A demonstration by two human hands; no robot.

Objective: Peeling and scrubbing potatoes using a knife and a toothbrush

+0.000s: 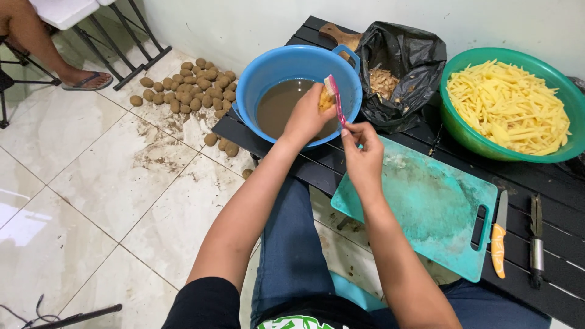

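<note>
Clearly, the left hand (304, 119) grips a half-peeled potato (325, 100) over the blue basin (256, 76) to catch scraps, while the right hand (364, 155) pinches a pink peeler (334, 97) against it.

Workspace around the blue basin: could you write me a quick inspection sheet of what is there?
Surface: black slatted table, soiled teal cutting board overhanging its edge.
Job's things: potato held over the blue basin of brown water; pink peeler against it.
Clutter: green bowl of cut potato strips, black bag of peelings, orange-handled knife, dark-handled tool.
Grippers: left hand grips the potato; right hand holds the peeler.
Cables: thin cord on the floor, lower left.
Surroundings: unpeeled potatoes on dirty floor tiles; another person's sandalled foot.
</note>
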